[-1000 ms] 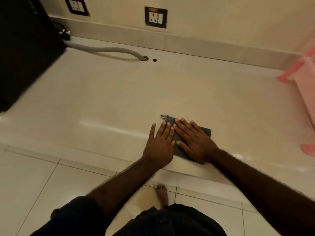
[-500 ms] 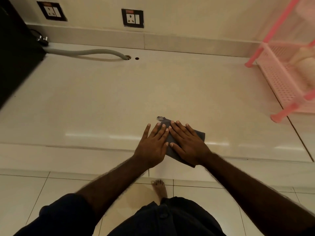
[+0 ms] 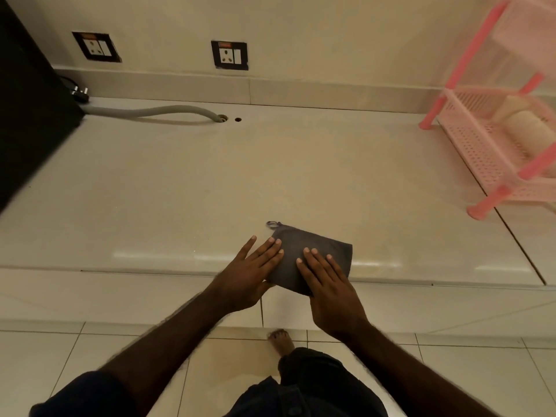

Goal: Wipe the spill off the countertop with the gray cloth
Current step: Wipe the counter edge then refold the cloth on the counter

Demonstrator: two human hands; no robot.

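Head view looks steeply down, seemingly close, at countertop (image 3: pixel 210 188)

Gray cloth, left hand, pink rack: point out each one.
gray cloth (image 3: pixel 313 251), head view, bare middle of the fabric.
left hand (image 3: pixel 246 278), head view, back of the hand.
pink rack (image 3: pixel 481 158), head view, perforated lower shelf.

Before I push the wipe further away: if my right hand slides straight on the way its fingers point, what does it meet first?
The right hand lies flat on the gray cloth, fingers pointing away toward the wall. Beyond the cloth, bare countertop looks free up to the backsplash, though depth is hard to judge.
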